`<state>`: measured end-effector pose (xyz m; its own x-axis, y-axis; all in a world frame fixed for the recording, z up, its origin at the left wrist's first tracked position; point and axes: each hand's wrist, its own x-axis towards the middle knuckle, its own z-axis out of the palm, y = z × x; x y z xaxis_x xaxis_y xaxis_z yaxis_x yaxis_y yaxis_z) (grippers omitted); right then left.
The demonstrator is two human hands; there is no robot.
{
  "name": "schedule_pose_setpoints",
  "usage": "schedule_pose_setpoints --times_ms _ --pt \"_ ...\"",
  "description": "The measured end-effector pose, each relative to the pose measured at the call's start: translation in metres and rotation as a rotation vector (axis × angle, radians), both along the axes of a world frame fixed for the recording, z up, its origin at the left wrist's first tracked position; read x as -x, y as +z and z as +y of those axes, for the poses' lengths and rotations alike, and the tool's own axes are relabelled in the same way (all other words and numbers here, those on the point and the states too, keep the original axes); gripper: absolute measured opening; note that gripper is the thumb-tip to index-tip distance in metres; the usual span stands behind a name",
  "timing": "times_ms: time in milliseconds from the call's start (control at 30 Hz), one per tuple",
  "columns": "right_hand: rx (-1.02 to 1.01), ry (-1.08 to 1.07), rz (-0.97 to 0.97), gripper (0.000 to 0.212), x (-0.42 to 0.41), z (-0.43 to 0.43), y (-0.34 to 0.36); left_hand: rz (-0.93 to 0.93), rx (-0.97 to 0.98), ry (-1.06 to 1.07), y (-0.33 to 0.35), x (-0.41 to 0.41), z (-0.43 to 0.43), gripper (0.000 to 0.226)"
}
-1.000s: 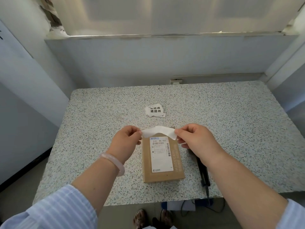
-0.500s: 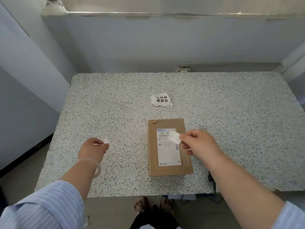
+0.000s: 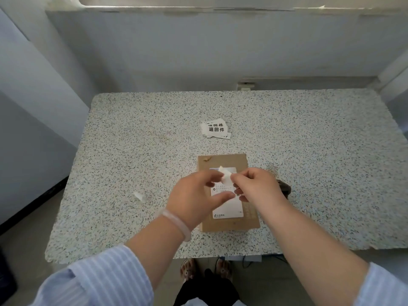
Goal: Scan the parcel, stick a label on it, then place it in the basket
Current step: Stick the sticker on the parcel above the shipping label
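Head view: my right hand (image 3: 257, 186) pinches a small white label (image 3: 225, 174) between thumb and forefinger, fingers closed narrow on its edge. My left hand (image 3: 194, 195) sits just beside it at 9 o'clock, fingers loosely spread; whether its fingertips touch the label I cannot tell, since motion blurs them. Both hands hover over the parcel (image 3: 227, 191), a flat rectangular brown cardboard box lying on the speckled stone-look table (image 3: 132, 151). A white printed shipping sheet (image 3: 228, 206) covers its top face. At 12 o'clock from the parcel lies a small stack of white printed stickers (image 3: 215, 129); at 9 o'clock, well apart, a curled white paper scrap (image 3: 139, 196). A pale smooth bangle (image 3: 176, 223) circles my left wrist.
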<state>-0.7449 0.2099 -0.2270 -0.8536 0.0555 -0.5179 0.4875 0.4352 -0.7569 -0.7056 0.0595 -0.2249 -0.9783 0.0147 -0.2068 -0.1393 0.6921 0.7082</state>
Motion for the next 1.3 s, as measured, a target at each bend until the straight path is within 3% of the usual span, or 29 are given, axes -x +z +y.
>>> schedule_pose_setpoints --times_ms 100,233,333,433,600,733,900,967,1033,1133,1300 --pt "-0.009 0.022 0.022 0.017 0.001 -0.004 0.002 0.043 0.004 0.031 -0.002 0.009 0.010 0.034" --pt "0.022 0.057 0.072 0.027 0.002 -0.003 0.006 -0.007 -0.159 0.202 -0.007 0.017 0.010 0.013" --pt "0.015 0.013 0.121 0.029 0.006 0.005 0.001 -0.141 -0.497 0.450 -0.008 0.025 0.008 0.015" --pt "-0.013 -0.002 0.067 0.049 0.014 0.016 -0.009 -0.257 -0.805 0.655 -0.006 0.033 0.009 0.013" --pt "0.147 -0.081 -0.053 0.032 0.029 0.023 -0.024 -0.327 -0.922 0.718 -0.013 0.043 0.011 0.009" --pt "0.127 -0.031 -0.050 0.034 0.044 0.021 -0.032 -0.372 -0.964 0.729 -0.023 0.050 0.012 0.007" --pt "0.146 -0.046 -0.030 0.007 0.056 0.018 -0.038 -0.403 -0.939 0.709 -0.033 0.057 0.013 0.009" --pt "0.114 -0.042 -0.019 0.007 0.059 0.018 -0.042 -0.400 -0.893 0.719 -0.036 0.059 0.011 0.010" --pt "0.082 -0.031 -0.016 0.010 0.059 0.017 -0.042 -0.368 -0.720 0.714 -0.040 0.062 0.008 0.012" --pt "0.065 -0.034 -0.028 0.012 0.060 0.018 -0.044 -0.261 -0.349 0.543 -0.043 0.066 0.003 0.014" --pt "-0.035 0.007 0.015 0.012 0.065 0.016 -0.052 -0.204 -0.047 0.376 -0.050 0.075 -0.002 0.016"
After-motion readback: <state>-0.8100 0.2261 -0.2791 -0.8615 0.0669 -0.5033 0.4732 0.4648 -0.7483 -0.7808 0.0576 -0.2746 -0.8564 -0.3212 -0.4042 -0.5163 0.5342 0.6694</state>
